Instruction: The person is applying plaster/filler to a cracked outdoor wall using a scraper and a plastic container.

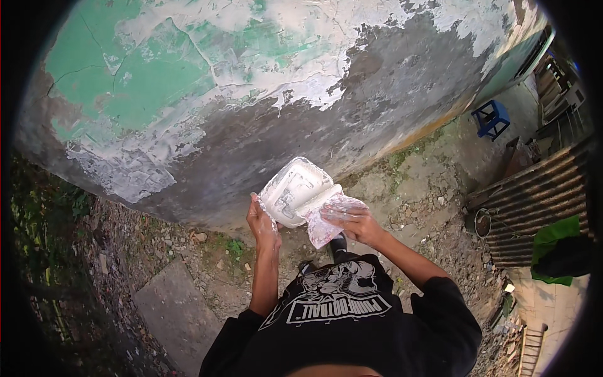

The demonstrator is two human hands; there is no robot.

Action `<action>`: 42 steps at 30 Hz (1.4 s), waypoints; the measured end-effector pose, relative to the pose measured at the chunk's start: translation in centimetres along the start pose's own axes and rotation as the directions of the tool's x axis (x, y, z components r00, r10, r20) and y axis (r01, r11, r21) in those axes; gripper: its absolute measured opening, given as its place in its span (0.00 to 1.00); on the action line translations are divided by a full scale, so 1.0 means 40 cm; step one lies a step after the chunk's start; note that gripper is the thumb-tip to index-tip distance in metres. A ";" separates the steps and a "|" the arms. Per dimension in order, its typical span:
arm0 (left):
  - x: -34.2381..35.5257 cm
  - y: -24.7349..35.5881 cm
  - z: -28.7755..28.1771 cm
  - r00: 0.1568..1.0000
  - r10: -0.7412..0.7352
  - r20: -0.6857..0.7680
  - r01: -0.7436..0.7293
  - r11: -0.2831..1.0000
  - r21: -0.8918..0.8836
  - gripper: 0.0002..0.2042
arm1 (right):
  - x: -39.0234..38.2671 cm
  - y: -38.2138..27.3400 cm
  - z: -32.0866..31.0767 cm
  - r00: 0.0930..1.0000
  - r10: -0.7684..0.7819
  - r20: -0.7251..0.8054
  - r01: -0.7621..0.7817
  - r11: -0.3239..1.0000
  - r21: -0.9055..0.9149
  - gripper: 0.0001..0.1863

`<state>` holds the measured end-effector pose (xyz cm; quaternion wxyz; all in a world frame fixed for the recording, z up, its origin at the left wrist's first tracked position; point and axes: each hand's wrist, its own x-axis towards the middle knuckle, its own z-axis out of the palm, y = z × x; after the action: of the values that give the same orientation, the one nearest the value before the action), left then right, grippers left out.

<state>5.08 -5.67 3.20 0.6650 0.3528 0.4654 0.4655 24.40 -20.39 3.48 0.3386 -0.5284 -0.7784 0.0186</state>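
Observation:
A white, shallow, rounded rectangular container (290, 196) smeared with white paste is held up in front of my body. My left hand (262, 221) grips its left edge, with the fingers on its outer side. Over its right edge lies a crumpled, pinkish-white plastic bag (324, 231) coated in the same paste. My right hand (349, 217), whitened on the fingers, is closed on this bag. The right fingertips lie across the bag, so what is under them is hidden. The bag's upper part touches the container's rim.
A wall (264, 119) with peeling green paint, white patches and bare grey plaster rises ahead. Rubble and weeds cover the ground. A flat slab (173, 314) lies at the left. To the right are a blue stool (492, 118), a corrugated metal sheet (534, 201) and a green cloth (553, 245).

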 end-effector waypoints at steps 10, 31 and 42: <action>0.021 0.123 -0.101 0.986 0.115 -0.118 -0.148 0.933 -0.329 0.21 | -0.240 0.189 0.050 0.894 0.441 0.078 -0.428 0.893 -0.138 0.23; 0.019 0.038 -0.069 0.989 0.023 -0.144 -0.068 0.947 -0.314 0.20 | -0.183 0.060 0.207 0.951 0.287 -0.116 -0.297 0.951 -0.081 0.20; 0.082 0.032 -0.085 0.988 0.078 -0.130 -0.065 0.993 0.100 0.22 | -0.074 0.162 0.065 0.260 0.958 -0.120 -0.012 0.127 0.992 0.10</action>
<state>1.92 -2.02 2.31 0.5975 0.3687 0.5177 0.4890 28.86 -19.14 -2.53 0.8236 -0.4634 -0.0883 0.3147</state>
